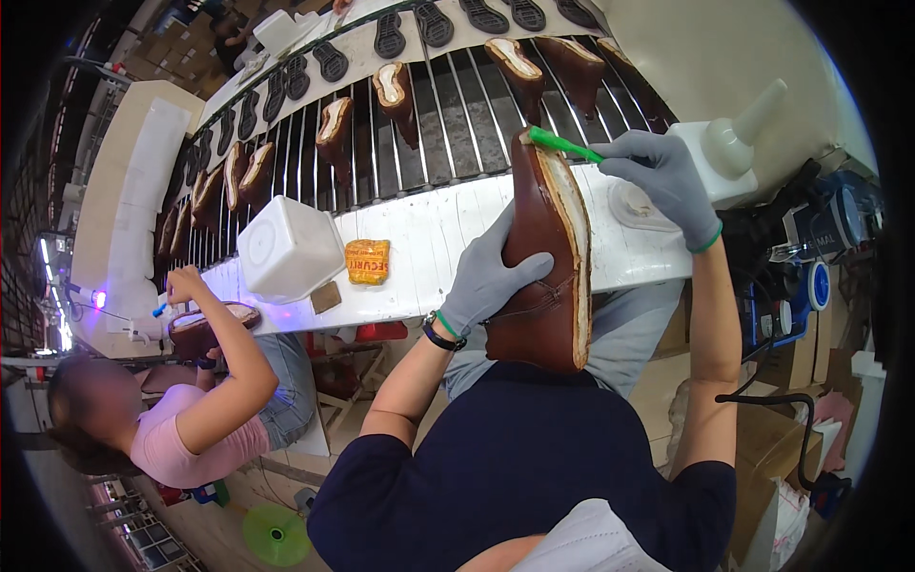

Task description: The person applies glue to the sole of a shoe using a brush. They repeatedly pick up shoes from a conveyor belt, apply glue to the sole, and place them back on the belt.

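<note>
Head: gray-gloved left fingers clamp a brown leather boot; gray-gloved right fingers clamp a slim green tool at the boot's end.

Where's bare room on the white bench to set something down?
The white bench is bare between the yellow packet and the left hand. It is crowded around the white container and brown square, and at the right, by the white bottle and right hand.
</note>
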`<action>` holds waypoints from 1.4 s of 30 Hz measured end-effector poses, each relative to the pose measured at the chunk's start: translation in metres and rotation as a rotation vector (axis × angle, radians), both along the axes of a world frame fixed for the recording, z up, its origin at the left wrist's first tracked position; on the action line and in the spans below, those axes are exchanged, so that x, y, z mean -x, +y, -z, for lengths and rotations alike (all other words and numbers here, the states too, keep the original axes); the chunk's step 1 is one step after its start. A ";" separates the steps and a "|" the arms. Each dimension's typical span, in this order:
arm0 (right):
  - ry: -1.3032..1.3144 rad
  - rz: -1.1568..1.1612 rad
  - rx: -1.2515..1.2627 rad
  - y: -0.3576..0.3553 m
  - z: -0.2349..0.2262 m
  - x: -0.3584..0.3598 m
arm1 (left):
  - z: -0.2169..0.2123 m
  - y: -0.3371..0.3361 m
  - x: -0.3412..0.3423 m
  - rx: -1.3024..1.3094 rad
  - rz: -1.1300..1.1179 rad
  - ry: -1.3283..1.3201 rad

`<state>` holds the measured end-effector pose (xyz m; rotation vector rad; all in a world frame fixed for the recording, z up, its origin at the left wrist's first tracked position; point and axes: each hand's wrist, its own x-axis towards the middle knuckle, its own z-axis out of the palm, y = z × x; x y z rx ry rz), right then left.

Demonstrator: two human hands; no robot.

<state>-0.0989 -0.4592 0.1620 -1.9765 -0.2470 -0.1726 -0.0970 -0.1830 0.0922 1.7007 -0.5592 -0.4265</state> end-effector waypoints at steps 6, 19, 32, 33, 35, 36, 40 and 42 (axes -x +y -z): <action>0.163 -0.159 0.029 -0.009 -0.009 0.015 | -0.003 0.000 -0.001 0.219 0.052 0.207; 0.237 -0.407 0.012 -0.008 0.007 0.050 | 0.006 -0.001 -0.008 0.364 -0.105 0.251; 0.183 -0.194 0.025 -0.002 0.005 0.048 | 0.004 -0.006 -0.013 0.365 -0.136 0.238; 0.190 -0.237 0.043 -0.004 0.005 0.053 | 0.005 -0.004 -0.013 0.361 -0.140 0.253; 0.187 -0.317 0.062 -0.002 0.004 0.058 | 0.006 -0.001 -0.016 0.353 -0.147 0.282; 0.181 -0.351 0.068 -0.002 0.003 0.061 | 0.006 0.000 -0.016 0.356 -0.148 0.298; 0.202 -0.435 0.044 -0.002 -0.002 0.062 | 0.012 0.001 -0.020 0.315 -0.142 0.348; 0.217 -0.471 0.050 -0.003 -0.004 0.060 | 0.013 0.001 -0.020 0.289 -0.136 0.397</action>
